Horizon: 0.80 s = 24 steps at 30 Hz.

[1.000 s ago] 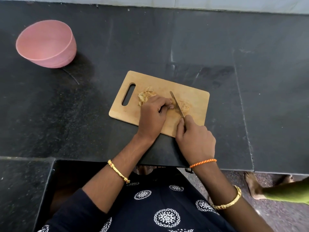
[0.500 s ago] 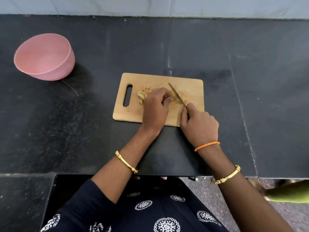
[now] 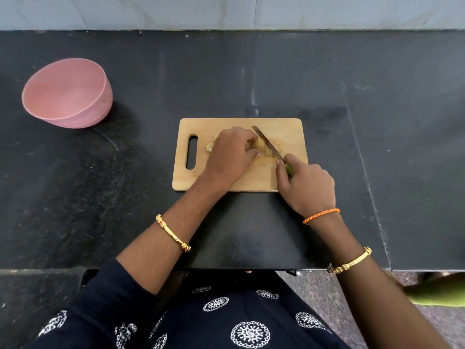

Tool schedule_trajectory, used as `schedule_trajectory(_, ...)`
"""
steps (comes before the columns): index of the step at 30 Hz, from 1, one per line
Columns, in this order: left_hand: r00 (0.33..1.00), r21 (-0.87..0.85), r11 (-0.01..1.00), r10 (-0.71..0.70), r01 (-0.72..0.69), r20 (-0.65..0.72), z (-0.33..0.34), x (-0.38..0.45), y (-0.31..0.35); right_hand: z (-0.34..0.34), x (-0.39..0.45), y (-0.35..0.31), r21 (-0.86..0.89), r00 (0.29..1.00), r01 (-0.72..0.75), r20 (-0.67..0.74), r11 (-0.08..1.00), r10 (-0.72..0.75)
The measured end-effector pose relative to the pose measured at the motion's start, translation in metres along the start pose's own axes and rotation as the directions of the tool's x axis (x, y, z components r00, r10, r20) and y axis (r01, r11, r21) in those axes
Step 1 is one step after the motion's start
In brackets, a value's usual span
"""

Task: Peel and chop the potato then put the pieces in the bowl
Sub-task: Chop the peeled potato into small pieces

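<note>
We find the potato (image 3: 261, 149) near the middle of the wooden chopping board (image 3: 289, 129), mostly hidden under the left hand (image 3: 231, 154), whose curled fingers pinch it down. The knife (image 3: 267, 141) blade lies across the potato's right side; the right hand (image 3: 305, 186) grips its green handle, largely covered. Peel scraps (image 3: 209, 146) show at the left hand's left. Since the earlier frame both hands keep their hold. The pink bowl (image 3: 68, 94), well left of the board, holds nothing visible.
</note>
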<state>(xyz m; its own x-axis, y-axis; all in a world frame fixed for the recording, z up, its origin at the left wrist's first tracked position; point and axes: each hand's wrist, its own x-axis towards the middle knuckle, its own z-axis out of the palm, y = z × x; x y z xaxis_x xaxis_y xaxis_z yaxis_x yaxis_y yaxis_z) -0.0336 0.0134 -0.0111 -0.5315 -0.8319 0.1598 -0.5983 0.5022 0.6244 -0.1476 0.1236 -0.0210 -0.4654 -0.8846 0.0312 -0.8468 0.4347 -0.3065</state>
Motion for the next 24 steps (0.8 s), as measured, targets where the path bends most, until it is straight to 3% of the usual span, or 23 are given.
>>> schedule_trajectory(3, 0.997, -0.002, 1.000, -0.018, 0.018, -0.075, 0.004, -0.004, 0.001, -0.002, 0.001, 0.001, 0.012, 0.999, 0.000, 0.039, 1.000, -0.001)
schedule_trajectory(7, 0.991, -0.127, 0.991, -0.058, 0.043, -0.121, 0.007, -0.006, -0.005, -0.003, -0.002, -0.003, 0.021, 0.999, -0.007, 0.032, 1.000, 0.007)
schedule_trajectory(13, 0.996, -0.063, 0.997, -0.053, 0.049, -0.065, 0.004, -0.004, -0.003, -0.003, 0.001, -0.006, 0.097, 0.996, -0.084, 0.004, 0.992, 0.084)
schedule_trajectory(24, 0.999, -0.023, 0.999, 0.042, -0.043, -0.018, 0.006, -0.005, -0.011, -0.003, 0.000, -0.007, 0.031, 0.999, -0.043, 0.007, 0.999, 0.042)
